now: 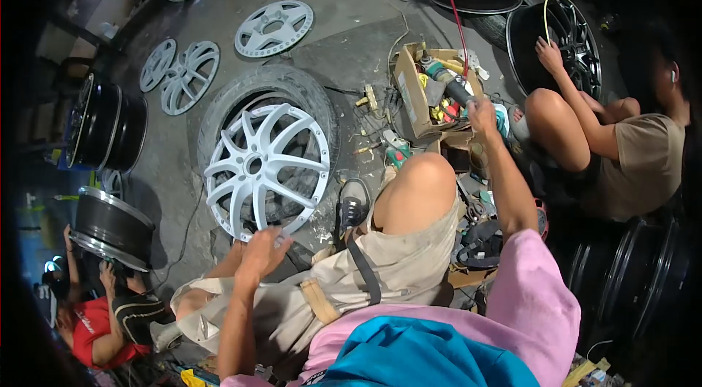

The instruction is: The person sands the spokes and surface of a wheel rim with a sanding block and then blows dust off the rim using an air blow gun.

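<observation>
My right hand (pixel 482 115) is closed round the rear end of a green and dark electric grinder (pixel 447 80), which lies slantwise over a cardboard box (pixel 414 100) of tools. My left hand (pixel 265 252) is by the near edge of a silver multi-spoke wheel face (pixel 255 164), fingers loosely stretched; whether they touch the rim I cannot tell. The wheel face rests on a dusty tire (pixel 322 105) lying flat on the floor in front of my knees.
Other grey wheel faces (pixel 274 28) lie on the floor beyond. Black rims (pixel 110 122) stand at the left. At right a person (pixel 647 149) handles a black wheel (pixel 556 43); at lower left a person in red (pixel 102 328) works at another rim (pixel 113 230). A red hose (pixel 453 6) hangs near the box.
</observation>
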A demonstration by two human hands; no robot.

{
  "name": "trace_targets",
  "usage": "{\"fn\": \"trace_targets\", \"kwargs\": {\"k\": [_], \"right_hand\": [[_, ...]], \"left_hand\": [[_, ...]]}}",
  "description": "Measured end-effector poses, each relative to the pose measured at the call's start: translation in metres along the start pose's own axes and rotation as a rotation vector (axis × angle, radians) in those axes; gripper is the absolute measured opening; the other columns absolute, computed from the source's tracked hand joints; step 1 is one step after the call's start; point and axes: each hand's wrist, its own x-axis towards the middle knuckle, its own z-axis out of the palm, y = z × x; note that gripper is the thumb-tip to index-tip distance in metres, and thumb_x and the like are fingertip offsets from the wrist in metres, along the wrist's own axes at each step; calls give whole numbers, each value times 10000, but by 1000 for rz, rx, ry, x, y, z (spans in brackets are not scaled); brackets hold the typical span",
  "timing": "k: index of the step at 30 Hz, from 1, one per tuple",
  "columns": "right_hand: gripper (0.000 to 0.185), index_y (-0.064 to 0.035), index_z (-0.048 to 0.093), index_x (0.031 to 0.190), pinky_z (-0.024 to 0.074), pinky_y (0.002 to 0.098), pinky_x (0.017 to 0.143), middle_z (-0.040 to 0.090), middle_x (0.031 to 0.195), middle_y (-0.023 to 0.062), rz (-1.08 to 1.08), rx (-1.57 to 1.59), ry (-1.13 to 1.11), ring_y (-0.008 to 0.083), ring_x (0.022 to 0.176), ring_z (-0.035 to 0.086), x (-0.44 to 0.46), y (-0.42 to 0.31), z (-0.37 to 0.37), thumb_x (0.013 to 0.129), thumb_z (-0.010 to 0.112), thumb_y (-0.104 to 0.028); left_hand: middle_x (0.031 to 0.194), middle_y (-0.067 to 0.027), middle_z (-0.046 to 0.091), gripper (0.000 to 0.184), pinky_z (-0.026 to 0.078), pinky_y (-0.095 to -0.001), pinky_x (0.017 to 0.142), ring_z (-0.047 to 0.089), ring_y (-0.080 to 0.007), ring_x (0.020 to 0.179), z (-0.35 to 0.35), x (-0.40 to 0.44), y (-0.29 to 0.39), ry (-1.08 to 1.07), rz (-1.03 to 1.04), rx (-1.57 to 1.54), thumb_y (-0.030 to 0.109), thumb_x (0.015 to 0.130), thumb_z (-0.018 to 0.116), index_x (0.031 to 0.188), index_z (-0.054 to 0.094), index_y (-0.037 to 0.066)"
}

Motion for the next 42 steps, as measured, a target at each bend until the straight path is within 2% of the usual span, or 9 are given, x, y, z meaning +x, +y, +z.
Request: {"fn": "trace_targets", "kwargs": {"k": [8,10,14,15,20,22,30,32,42], "right_hand": [[264,-37,732,1091,546,580,893,723,1022,280,95,-285,-230,478,995,698,61,116,85,954,678,-257],[176,-51,709,980,493,509,654,645,770,198,-238,-155,-1,431,698,616,48,127,104,975,663,-221],[302,-12,701,854,508,362,586,674,718,56,247,600,-533,204,626,662,55,137,114,1038,673,-249],[321,-31,694,820,415,271,538,588,712,-41,341,733,-599,66,617,537,59,156,123,1037,702,-268],[331,4,752,895,439,294,566,623,700,-29,241,578,-411,100,604,549,76,238,174,983,757,-315],[366,27,765,937,447,297,578,634,702,-23,193,294,-147,107,604,549,81,234,199,965,775,-338],[403,51,759,965,440,293,586,637,704,-15,612,589,-152,99,630,542,79,160,181,955,786,-351],[413,57,758,972,438,292,588,638,705,-13,652,633,-159,97,637,540,76,154,177,952,789,-355],[218,-60,645,1103,393,275,562,554,770,-35,359,678,-71,76,631,483,93,40,97,1051,656,-271]], "left_hand": [[938,-241,733,346,558,-539,826,703,-459,917,61,-11,-55,-46,-32,-49,357,942,737,992,721,15],[968,-245,738,338,547,-545,864,696,-461,947,58,-1,-47,-121,-99,-70,353,945,737,980,715,17],[1012,-246,742,359,531,-558,912,681,-467,1032,66,14,-61,-169,-124,-116,366,959,728,1007,719,11],[988,-244,743,356,542,-553,882,692,-470,1001,65,15,-62,-159,-83,-102,363,959,735,1007,720,11],[921,-242,735,315,558,-528,794,705,-471,906,74,5,-70,-103,-165,-237,335,946,756,973,729,22],[903,-239,733,297,560,-518,770,710,-467,885,73,-2,-71,-40,-171,-290,322,942,760,964,734,27],[908,-192,763,225,576,-478,790,742,-396,889,62,-17,-49,-283,-393,-279,271,952,732,986,759,50],[852,-119,780,200,571,-365,632,730,-212,641,68,-21,-55,-213,-265,-293,232,1002,710,1037,767,44],[945,-223,750,287,567,-506,792,716,-446,929,57,-9,-41,-188,-238,-292,307,961,726,986,729,21]]}}
